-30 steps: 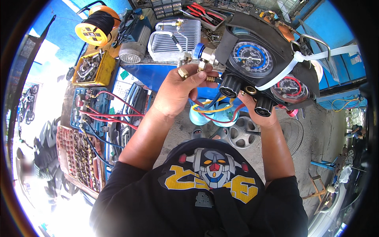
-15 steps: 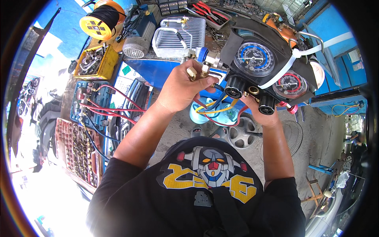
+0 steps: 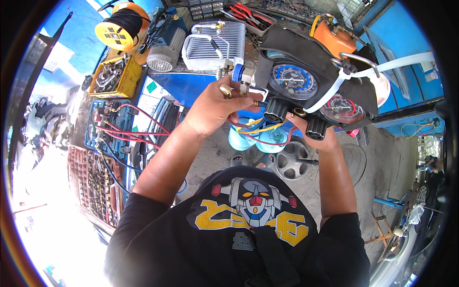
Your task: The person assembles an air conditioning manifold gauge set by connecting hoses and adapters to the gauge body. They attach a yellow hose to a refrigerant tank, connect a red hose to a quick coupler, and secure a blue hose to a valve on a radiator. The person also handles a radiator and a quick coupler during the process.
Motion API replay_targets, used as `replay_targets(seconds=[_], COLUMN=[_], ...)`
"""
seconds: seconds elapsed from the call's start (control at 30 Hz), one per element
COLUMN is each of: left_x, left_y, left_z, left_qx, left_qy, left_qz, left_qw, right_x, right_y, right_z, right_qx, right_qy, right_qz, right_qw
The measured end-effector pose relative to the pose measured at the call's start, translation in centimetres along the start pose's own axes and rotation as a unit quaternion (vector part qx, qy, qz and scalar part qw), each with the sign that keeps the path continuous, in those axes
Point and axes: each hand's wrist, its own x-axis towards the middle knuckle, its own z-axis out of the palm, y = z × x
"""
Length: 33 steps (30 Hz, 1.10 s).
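1. Two bare hands are raised at frame centre: the left hand pinches a brass fitting at the left end of the gauge manifold
2. The right hand grips the manifold from below, under its black knobs
3. A yellow parts box sits at upper left, a yellow cable reel above it

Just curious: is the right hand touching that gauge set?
Touching. The head view shows the right hand cupped under the gauge set, against a black knob.
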Motion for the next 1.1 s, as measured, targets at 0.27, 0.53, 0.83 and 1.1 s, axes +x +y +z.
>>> replay_targets(seconds=[0.27,0.53,0.83,1.1], left_x=[0.5,0.9,1.9,1.6], left_y=[-0.4,-0.7,-2.2,-2.9], left_z=[-1.0,-0.5,0.2,-0.4], left_qx=[-0.094,-0.056,0.086,-0.020], left_qy=[-0.067,-0.064,-0.015,-0.054], left_qz=[-0.023,-0.005,-0.011,-0.003], left_qw=[0.993,0.996,0.996,0.998], right_x=[1.0,1.2,1.0,0.4], right_y=[-2.6,-3.0,-2.5,-1.8], right_z=[-0.5,-0.7,0.0,-0.1], right_qx=[0.122,0.169,0.298,0.256], right_qy=[0.018,0.015,0.041,0.027], right_qz=[0.186,0.186,0.174,0.206], right_qw=[0.975,0.968,0.938,0.944])
